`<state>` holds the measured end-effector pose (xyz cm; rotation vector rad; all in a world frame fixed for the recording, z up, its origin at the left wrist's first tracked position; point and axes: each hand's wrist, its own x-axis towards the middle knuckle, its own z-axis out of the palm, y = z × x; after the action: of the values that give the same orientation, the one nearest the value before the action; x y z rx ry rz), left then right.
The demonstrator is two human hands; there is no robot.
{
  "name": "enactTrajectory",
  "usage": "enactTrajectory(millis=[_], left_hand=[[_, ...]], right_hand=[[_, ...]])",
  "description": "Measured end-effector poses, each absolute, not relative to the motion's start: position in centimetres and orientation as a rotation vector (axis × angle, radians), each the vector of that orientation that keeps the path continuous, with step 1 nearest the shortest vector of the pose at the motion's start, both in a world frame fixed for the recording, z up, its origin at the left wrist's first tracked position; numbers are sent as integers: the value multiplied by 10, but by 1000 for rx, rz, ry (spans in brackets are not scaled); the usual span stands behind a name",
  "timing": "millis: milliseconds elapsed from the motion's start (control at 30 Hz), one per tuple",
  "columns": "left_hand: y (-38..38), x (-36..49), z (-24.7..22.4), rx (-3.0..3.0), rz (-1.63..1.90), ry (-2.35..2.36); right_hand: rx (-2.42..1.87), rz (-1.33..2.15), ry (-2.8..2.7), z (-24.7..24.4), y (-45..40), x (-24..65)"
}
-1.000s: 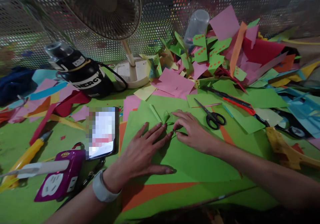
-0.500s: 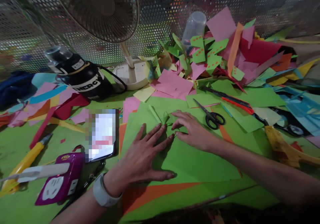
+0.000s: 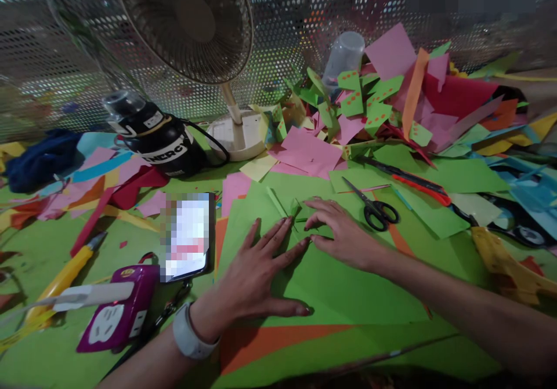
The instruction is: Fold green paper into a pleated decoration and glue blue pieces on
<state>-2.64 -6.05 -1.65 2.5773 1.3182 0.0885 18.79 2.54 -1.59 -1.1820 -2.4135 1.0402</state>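
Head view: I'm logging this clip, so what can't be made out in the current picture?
- Head view: what, if anything, the right hand pinches; the hand itself hides it.
- Head view: the screen content of the phone; pixel blocks cover much of it.
- Head view: the top of the fan; the upper edge cuts it off.
- Head view: writing on the white label of the purple device; too small and blurred.

Black bottle (image 3: 161, 140): capitals "NERGY" are legible on its white band (image 3: 170, 152). Purple device (image 3: 119, 308): the marks on its white label (image 3: 105, 323) are too blurred to read.
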Motion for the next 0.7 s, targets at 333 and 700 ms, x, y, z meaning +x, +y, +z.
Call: enactTrajectory(millis=[333,700], left_hand=[[-63,-26,-21,2571,101,1372],[-65,-27,-23,2602,65,1357]], right_hand=[[-1168,1072,-2402,-13,25,188],[-1149,1044,-2428,-15,24,190]])
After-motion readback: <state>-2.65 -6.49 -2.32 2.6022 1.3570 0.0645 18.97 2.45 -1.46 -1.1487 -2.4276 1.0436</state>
